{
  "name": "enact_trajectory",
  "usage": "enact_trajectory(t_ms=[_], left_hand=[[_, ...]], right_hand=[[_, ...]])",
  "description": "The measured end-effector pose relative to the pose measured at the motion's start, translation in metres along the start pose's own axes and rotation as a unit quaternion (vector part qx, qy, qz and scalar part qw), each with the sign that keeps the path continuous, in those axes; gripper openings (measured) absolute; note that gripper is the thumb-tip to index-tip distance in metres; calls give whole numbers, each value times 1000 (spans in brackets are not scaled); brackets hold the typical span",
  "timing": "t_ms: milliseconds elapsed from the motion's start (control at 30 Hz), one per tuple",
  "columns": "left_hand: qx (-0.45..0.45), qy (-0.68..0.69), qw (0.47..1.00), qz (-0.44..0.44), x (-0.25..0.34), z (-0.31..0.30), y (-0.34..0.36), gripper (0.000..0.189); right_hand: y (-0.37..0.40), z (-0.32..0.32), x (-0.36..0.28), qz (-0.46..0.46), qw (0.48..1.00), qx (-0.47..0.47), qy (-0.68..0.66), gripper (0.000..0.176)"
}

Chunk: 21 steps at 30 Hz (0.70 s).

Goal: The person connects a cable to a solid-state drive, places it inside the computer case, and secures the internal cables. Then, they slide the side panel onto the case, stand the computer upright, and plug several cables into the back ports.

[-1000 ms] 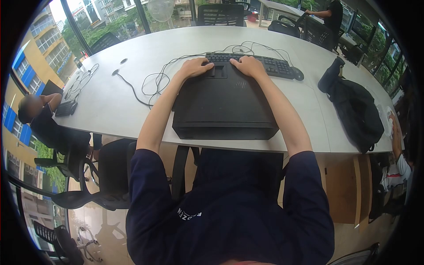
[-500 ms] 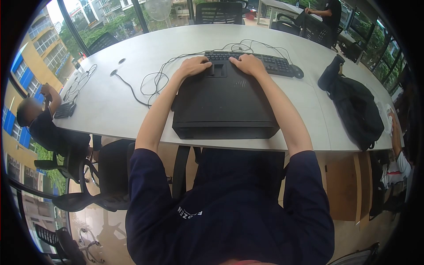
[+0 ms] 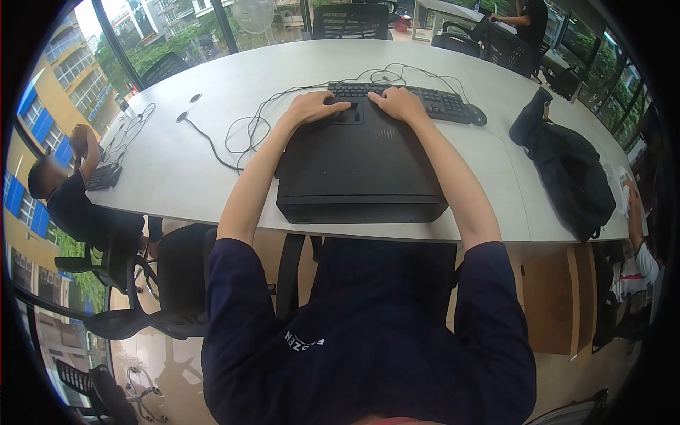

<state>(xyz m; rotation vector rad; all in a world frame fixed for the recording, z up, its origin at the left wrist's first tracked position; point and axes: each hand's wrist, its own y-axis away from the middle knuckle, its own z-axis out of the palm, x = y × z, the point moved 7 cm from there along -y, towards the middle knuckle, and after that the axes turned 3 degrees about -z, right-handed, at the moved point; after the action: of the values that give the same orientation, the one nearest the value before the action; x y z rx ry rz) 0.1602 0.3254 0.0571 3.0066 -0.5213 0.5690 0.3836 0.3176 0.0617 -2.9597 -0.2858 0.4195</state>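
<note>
A black computer case [image 3: 361, 163] lies flat on the white table [image 3: 212, 64], close to its near edge. On its far left corner rests my left hand [image 3: 314, 108], with the thumb stretched to the recessed latch [image 3: 348, 113] on the top panel. My right hand [image 3: 400, 103] lies at the far right corner, its thumb on the top and its other fingers over the far edge, partly hidden. Both hands look spread rather than closed. Just beyond the case is a black keyboard [image 3: 443, 103], with a black mouse [image 3: 476, 115] at its right end.
Loose cables [image 3: 248, 134] lie left of the case. A black bag [image 3: 570, 170] is on the table's right side. At the left end sits a person [image 3: 71, 191] by another keyboard [image 3: 104, 176]. Another person's arm [image 3: 634, 212] shows at the far right; chairs stand around.
My left thumb has moved right, onto the recessed latch. My right hand and the case have not moved. The seated person on the left has shifted an arm slightly.
</note>
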Motion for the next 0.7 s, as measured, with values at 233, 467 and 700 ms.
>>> enact_trajectory(t_ms=[233,467,700], left_hand=[[60,-14,998,14,-3,3,-2,80],[26,-16,999,10,-1,2,-2,92],[30,-24,999,-4,1,2,1,99]], right_hand=[[2,-2,-1,0,1000,8,-1,69],[1,-1,0,0,1000,3,-2,68],[-5,5,4,-6,1000,24,0,68]])
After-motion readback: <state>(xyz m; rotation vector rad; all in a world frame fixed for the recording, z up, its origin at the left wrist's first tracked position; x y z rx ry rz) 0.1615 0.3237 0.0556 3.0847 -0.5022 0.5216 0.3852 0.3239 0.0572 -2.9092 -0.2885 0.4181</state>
